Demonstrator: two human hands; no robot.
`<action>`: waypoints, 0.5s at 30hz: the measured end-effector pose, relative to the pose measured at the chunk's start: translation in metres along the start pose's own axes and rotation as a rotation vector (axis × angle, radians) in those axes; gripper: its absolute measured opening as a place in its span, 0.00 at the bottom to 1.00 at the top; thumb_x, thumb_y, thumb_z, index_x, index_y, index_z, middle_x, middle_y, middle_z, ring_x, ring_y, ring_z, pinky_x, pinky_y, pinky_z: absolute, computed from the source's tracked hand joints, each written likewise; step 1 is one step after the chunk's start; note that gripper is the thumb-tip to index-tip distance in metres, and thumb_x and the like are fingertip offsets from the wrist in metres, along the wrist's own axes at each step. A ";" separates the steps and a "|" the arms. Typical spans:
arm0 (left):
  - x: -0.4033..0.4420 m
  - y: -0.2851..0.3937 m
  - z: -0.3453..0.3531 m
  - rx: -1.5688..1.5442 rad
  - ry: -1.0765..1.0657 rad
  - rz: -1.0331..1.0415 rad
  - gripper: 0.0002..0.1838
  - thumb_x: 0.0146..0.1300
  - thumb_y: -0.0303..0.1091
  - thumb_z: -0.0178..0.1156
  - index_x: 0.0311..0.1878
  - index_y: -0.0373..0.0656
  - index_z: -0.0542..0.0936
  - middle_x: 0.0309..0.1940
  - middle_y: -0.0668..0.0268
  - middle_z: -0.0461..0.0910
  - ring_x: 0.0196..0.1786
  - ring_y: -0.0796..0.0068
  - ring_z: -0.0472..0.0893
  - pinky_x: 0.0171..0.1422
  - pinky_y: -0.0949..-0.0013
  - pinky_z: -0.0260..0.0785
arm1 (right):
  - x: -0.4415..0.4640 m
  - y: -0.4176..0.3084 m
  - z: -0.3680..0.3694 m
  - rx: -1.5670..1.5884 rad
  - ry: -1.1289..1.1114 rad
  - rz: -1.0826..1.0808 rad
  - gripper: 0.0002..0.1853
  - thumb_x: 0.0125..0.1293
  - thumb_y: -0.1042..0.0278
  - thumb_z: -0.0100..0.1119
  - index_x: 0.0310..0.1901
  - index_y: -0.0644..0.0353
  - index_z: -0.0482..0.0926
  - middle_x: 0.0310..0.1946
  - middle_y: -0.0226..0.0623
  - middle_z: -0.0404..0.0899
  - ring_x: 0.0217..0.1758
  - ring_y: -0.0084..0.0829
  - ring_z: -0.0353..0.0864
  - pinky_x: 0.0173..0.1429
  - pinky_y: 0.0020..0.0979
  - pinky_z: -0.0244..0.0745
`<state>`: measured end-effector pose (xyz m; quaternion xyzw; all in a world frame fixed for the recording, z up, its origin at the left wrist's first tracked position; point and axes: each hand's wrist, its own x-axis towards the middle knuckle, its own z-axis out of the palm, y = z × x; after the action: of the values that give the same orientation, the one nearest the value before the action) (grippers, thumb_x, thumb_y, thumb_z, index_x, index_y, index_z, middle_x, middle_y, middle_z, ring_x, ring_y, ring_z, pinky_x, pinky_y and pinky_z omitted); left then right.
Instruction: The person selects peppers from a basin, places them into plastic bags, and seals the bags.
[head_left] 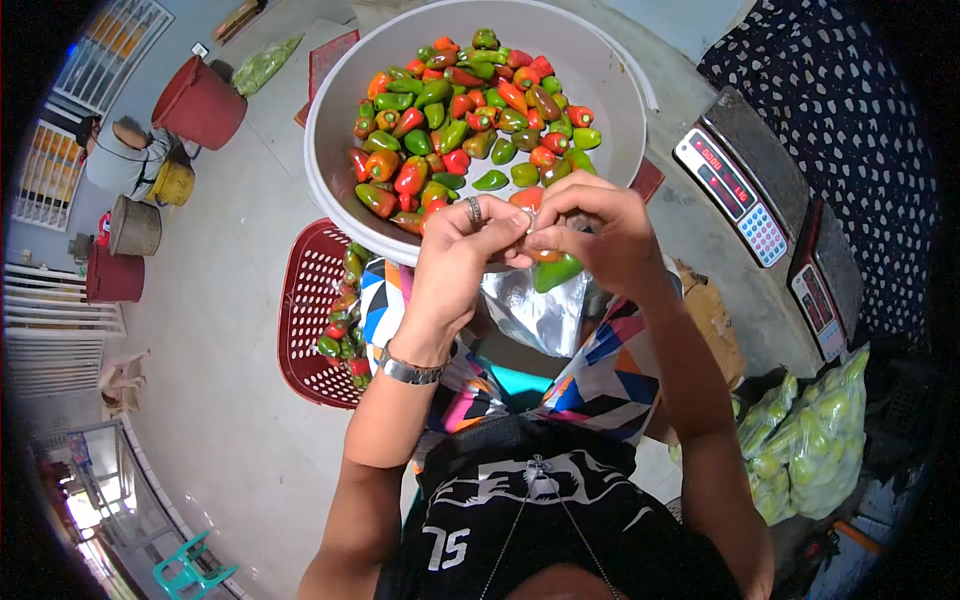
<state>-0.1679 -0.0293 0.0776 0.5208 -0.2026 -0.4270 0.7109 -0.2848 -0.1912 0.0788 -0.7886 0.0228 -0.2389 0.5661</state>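
Observation:
My left hand [462, 242], with a ring and a metal watch, pinches thin clear plastic at the near rim of a big pale basin [318, 170]. Against it, my right hand [592, 225] is closed with thumb and finger on the same plastic, which looks like the neck of a small bag. Just under the fingers show a green pepper [557, 272] and an orange-red pepper [527, 198], apparently in that bag; my hands partly hide them. Shiny clear plastic [540, 312] lies over my lap. Many red, green and orange peppers [435, 92] fill much of the basin.
To the left of my legs stands a red perforated basket [300, 340] with bagged peppers. Two digital scales, one nearer [818, 300] and one farther [735, 190], sit at right. Bags of green produce [815, 450] lie below them. A person [130, 155] is at far left, near a red tub [200, 103].

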 end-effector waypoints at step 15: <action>-0.005 0.001 0.004 0.356 0.139 0.183 0.05 0.63 0.25 0.60 0.33 0.34 0.79 0.26 0.70 0.75 0.27 0.83 0.74 0.33 0.76 0.67 | 0.026 -0.020 -0.012 0.262 -0.273 0.467 0.12 0.67 0.63 0.70 0.37 0.65 0.83 0.32 0.30 0.83 0.35 0.22 0.80 0.41 0.26 0.75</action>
<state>-0.1730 -0.0272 0.0805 0.6458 -0.2715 -0.2813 0.6559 -0.2718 -0.2024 0.1093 -0.7071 0.0961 0.0053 0.7005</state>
